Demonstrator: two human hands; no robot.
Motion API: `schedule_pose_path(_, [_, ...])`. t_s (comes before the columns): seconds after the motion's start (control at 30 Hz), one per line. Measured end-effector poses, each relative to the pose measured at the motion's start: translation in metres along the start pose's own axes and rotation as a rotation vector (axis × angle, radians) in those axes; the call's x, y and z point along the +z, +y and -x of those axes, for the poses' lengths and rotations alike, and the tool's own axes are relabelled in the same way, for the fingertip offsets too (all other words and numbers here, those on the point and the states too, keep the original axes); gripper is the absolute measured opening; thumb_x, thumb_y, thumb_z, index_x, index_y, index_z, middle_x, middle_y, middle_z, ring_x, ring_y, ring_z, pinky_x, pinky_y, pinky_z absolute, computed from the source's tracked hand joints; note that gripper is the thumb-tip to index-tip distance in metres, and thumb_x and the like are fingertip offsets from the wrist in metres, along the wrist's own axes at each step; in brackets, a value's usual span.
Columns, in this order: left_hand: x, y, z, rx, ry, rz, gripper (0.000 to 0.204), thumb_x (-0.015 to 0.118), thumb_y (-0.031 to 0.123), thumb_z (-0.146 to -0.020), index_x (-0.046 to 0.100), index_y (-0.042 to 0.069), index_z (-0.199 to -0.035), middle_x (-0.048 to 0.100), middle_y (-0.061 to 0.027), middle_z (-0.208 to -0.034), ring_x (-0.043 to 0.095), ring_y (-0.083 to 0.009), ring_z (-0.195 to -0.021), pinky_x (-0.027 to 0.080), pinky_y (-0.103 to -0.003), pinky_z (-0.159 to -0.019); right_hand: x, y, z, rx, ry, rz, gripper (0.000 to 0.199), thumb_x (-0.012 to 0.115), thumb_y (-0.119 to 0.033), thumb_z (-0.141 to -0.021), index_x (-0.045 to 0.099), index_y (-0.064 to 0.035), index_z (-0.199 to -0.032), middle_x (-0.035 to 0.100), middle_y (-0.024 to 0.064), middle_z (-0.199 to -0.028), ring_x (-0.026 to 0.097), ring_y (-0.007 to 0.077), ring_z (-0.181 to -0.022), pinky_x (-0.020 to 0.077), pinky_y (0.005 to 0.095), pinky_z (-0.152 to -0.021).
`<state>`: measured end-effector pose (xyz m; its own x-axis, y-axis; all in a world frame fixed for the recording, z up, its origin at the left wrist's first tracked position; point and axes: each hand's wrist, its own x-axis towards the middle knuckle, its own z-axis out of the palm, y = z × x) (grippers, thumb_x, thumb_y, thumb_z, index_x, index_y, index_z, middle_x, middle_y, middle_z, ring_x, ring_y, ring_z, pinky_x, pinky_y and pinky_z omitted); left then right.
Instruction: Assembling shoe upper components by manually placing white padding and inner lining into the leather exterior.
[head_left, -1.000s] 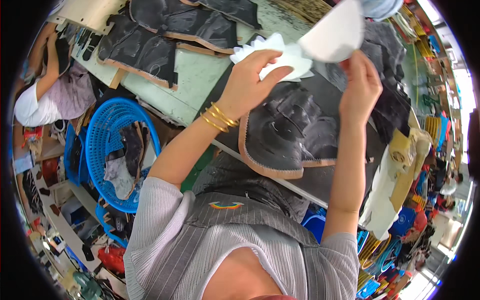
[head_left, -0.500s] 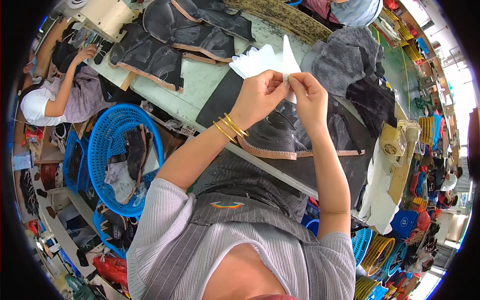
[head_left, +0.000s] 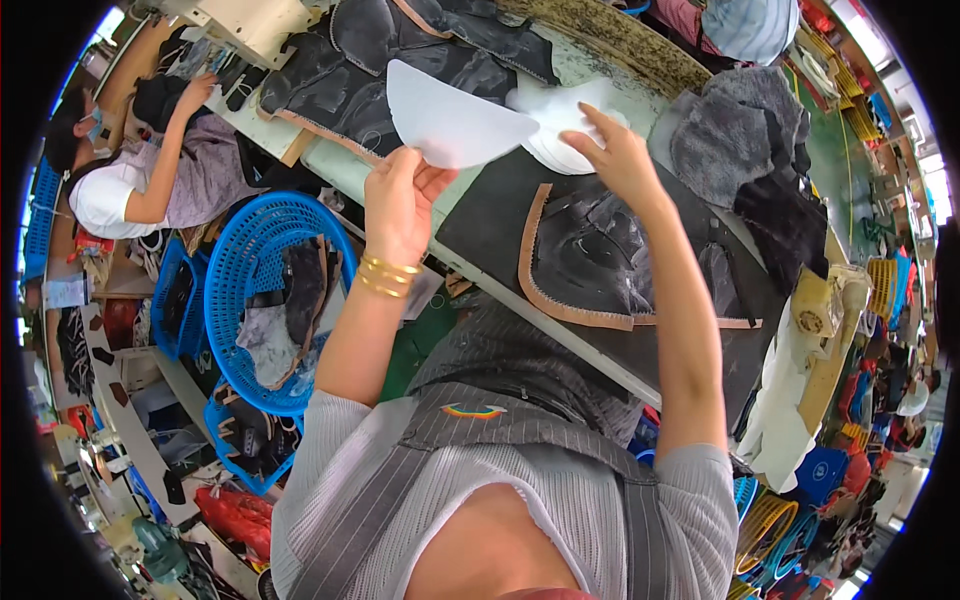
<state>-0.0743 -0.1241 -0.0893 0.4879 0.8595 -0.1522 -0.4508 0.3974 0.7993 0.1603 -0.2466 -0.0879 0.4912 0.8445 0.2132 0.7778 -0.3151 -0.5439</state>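
Observation:
My left hand (head_left: 400,205) is closed on the lower edge of a white half-moon-shaped sheet (head_left: 450,115), held up above the worktable. Over a fanned stack of similar white sheets (head_left: 550,148) reaches my right hand (head_left: 622,160), thumb and fingers apart; whether its fingertips touch the stack I cannot tell. A black panel with a tan stitched border (head_left: 590,255) lies on a dark mat (head_left: 480,225) below the stack, nearer to me. Whitish smears mark the panel's surface.
Several similar black panels (head_left: 340,95) are piled at the table's far left. Grey fleecy pieces (head_left: 735,130) lie to the right. A blue basket (head_left: 225,300) holding pieces stands left of the table. Another person (head_left: 165,180) works at the far left; one more (head_left: 745,25) sits beyond the table.
My hands have moved apart from a shared pinch on a white sheet. The left has swung left with a sheet, now flat to view; the right has opened over the stack.

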Motion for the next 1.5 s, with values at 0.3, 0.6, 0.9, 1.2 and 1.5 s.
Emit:
schedule_pose_path(0.3, [0.042,-0.071,0.083,0.229,-0.708,-0.690,0.031,0.059,0.017,-0.092,0.056,-0.003,-0.116,0.059,-0.0142,-0.118,0.058,-0.0289,-0.108,0.047,-0.037,-0.091,-0.038,-0.020,0.101,0.317,0.340,-1.066,0.026,0.064,-0.004,-0.088,0.060,0.0003,-0.113,0.066,0.0057,-0.098,0.060,0.0100,-0.076,0.0470,0.0224,-0.059])
schedule_pose_path(0.6, [-0.010,-0.093,0.061,0.086,-0.759,-0.703,0.045,0.066,0.028,-0.089,0.051,-0.003,-0.118,0.060,-0.0166,-0.114,0.060,-0.0220,-0.100,0.049,-0.035,-0.085,0.052,-0.024,0.202,0.508,0.196,-0.847,0.036,0.065,-0.007,-0.088,0.054,-0.0002,-0.122,0.064,0.0056,-0.093,0.059,0.0083,-0.074,0.0478,0.0226,-0.061])
schedule_pose_path(0.9, [0.005,-0.092,-0.002,-0.141,-0.801,-0.975,0.024,0.068,0.006,-0.083,0.062,-0.003,-0.105,0.069,-0.0088,-0.088,0.065,-0.0127,-0.079,0.053,-0.027,-0.074,0.055,-0.015,0.206,0.381,0.095,-0.687,0.036,0.065,-0.004,-0.079,0.058,-0.0030,-0.115,0.064,0.0069,-0.077,0.059,0.0082,-0.072,0.0475,0.0248,-0.069])
schedule_pose_path(1.2, [0.005,-0.076,-0.012,-0.350,-0.850,-1.037,0.035,0.072,0.005,-0.079,0.056,-0.001,-0.110,0.067,-0.0083,-0.094,0.063,-0.0131,-0.087,0.050,-0.027,-0.079,0.049,-0.019,0.195,0.295,-0.030,-0.507,0.034,0.065,-0.008,-0.076,0.059,-0.0037,-0.109,0.061,0.0116,-0.072,0.062,0.0196,-0.066,0.0483,0.0302,-0.065])
schedule_pose_path(1.5, [-0.010,-0.104,0.090,0.428,-1.025,-1.135,0.048,0.064,0.006,-0.082,0.046,-0.001,-0.126,0.049,-0.0188,-0.128,0.047,-0.0363,-0.118,0.037,-0.043,-0.102,0.057,-0.034,0.206,0.147,0.045,-0.052,0.035,0.071,-0.014,-0.068,0.056,-0.0070,-0.099,0.056,0.0136,-0.086,0.059,0.0337,-0.084,0.0498,0.0429,-0.069])
